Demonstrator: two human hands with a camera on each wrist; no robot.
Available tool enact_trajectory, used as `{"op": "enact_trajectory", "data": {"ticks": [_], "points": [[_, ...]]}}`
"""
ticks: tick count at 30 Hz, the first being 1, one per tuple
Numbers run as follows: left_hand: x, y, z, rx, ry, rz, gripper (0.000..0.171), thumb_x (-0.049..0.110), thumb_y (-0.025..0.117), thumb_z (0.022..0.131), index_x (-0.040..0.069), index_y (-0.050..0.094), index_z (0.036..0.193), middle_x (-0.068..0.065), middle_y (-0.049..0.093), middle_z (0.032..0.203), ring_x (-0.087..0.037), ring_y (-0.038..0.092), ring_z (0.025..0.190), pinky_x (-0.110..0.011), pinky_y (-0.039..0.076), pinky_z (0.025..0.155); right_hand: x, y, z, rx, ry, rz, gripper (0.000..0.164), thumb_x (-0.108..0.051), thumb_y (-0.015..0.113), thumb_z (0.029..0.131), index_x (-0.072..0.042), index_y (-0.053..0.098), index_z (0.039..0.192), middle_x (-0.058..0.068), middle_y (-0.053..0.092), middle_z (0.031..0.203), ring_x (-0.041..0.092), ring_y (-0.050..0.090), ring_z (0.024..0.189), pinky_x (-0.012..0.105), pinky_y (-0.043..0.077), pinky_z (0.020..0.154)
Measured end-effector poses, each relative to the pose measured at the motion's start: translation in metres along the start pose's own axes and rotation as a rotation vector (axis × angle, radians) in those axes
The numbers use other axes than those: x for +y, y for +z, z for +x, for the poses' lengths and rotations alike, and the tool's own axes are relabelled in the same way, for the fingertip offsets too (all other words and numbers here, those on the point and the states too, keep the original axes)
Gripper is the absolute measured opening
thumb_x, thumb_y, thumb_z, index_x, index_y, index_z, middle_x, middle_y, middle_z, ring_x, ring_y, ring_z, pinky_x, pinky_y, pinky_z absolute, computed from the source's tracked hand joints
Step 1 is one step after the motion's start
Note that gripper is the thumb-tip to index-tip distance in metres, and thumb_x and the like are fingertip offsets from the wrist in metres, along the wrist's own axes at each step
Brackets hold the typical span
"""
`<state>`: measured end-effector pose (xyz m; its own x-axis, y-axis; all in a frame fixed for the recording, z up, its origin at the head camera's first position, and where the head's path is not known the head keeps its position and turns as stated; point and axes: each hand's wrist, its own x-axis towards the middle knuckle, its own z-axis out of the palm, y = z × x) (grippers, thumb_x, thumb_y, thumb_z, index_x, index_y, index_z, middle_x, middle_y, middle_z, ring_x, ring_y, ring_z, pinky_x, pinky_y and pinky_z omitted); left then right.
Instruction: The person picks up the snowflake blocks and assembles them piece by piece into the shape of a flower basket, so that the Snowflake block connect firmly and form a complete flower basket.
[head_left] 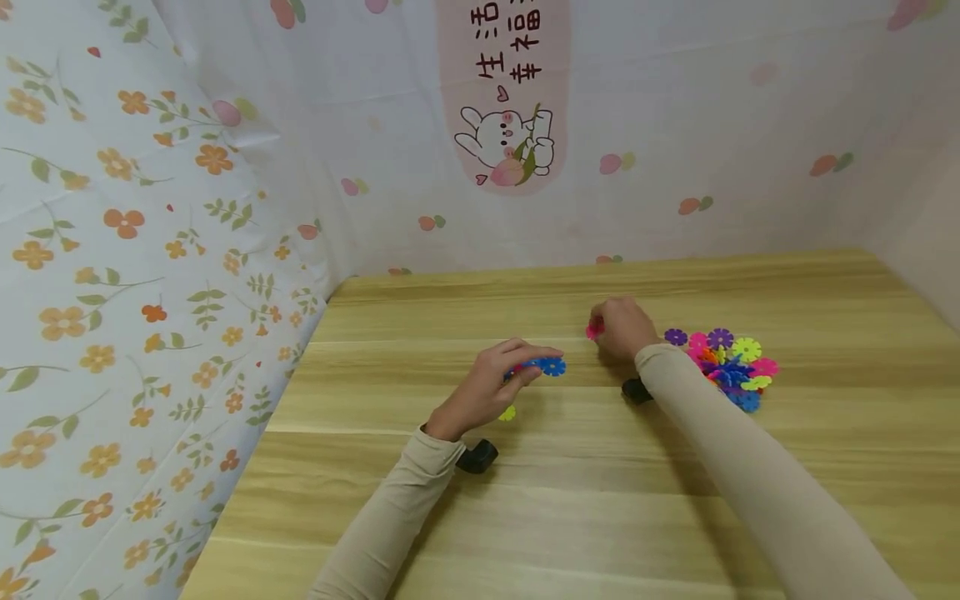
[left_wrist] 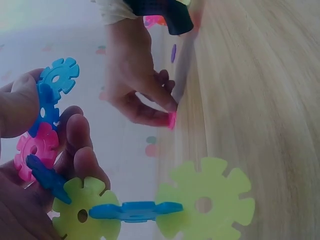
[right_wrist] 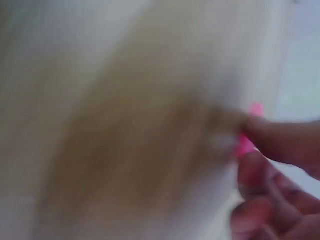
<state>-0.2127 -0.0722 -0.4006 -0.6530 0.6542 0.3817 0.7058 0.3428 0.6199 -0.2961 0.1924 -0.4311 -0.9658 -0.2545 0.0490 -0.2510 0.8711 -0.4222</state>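
Observation:
In the head view my left hand (head_left: 491, 385) holds a chain of joined snowflake discs, its blue end disc (head_left: 553, 367) showing past the fingertips. The left wrist view shows more of this chain: blue pieces, a pink disc (left_wrist: 37, 150), and yellow-green discs linked by a blue disc (left_wrist: 136, 211) set edge-on. Thumb and fingers curl around the blue end. Farther right, my right hand (head_left: 624, 327) pinches a single pink disc (right_wrist: 245, 145) between thumb and finger, just above the table and apart from the chain.
A heap of loose, many-coloured discs (head_left: 727, 375) lies on the wooden table (head_left: 570, 500), right of my right forearm. Dark wrist-camera mounts (head_left: 477, 457) sit under both wrists. Printed cloth (head_left: 360, 125) hangs behind and at the left.

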Motion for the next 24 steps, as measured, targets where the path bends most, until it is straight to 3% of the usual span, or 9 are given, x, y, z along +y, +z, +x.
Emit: {"op": "enact_trajectory", "data": {"ticks": [5,11,18,24], "points": [[-0.003,0.002,-0.001,-0.004,-0.024,-0.003,0.032,0.015,0.056,0.103,0.017,0.066,0.133,-0.001,0.067,0.111,-0.009,0.054,0.087,-0.019,0.045,0.071,-0.004,-0.005,-0.009,-0.109,-0.001,0.138,0.02,-0.001,0.076,0.082,-0.001,0.072,0.102,0.017,0.07,0.093,0.028,0.062,0.086,0.04,0.052,0.076],[-0.005,0.002,-0.001,0.005,-0.022,-0.01,0.032,0.017,0.055,0.103,0.016,0.066,0.133,-0.002,0.068,0.113,-0.01,0.057,0.091,-0.02,0.047,0.073,-0.015,-0.005,-0.03,-0.178,-0.035,0.301,0.004,-0.006,0.072,0.089,-0.005,0.072,0.093,0.008,0.067,0.081,0.016,0.054,0.073,0.027,0.045,0.065],[-0.005,0.005,0.002,0.025,-0.001,-0.027,0.032,0.016,0.053,0.103,0.015,0.065,0.133,-0.005,0.068,0.115,-0.011,0.059,0.091,-0.021,0.049,0.074,-0.034,-0.005,-0.064,-0.244,-0.043,0.698,0.018,-0.013,0.057,0.102,-0.004,0.07,0.11,0.015,0.066,0.079,0.03,0.062,0.067,0.033,0.053,0.059],[-0.005,0.004,0.005,0.052,-0.006,-0.074,0.033,0.014,0.053,0.103,0.012,0.064,0.134,-0.008,0.066,0.113,-0.022,0.064,0.084,-0.022,0.053,0.072,-0.045,-0.005,-0.079,-0.227,-0.027,0.894,0.027,-0.015,0.053,0.105,0.001,0.064,0.122,0.009,0.062,0.078,0.017,0.055,0.065,0.033,0.051,0.062]]}}
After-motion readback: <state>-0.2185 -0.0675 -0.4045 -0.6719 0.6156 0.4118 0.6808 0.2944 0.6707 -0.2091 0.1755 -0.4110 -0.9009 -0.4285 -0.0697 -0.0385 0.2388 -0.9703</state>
